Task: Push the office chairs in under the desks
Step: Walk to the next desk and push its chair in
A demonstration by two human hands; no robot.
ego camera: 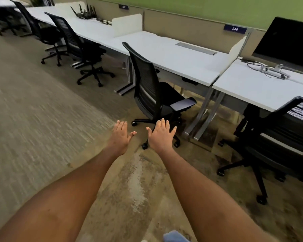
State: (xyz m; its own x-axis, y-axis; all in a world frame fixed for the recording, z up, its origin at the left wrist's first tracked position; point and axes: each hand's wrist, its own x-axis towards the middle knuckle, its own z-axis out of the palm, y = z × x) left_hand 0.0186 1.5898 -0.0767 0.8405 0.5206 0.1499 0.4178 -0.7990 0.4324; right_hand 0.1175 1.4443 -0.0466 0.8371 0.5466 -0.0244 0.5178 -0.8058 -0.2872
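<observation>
Carpeted office, chair backrest facing aisle

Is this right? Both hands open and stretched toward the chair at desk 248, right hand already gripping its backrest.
Not quite. In the head view the right hand grips nothing: it is open with fingers spread, short of the chair, whose backrest stands well above it in the picture. The rest holds: the left hand is open too, both reaching toward the chair at desk 248.
</observation>
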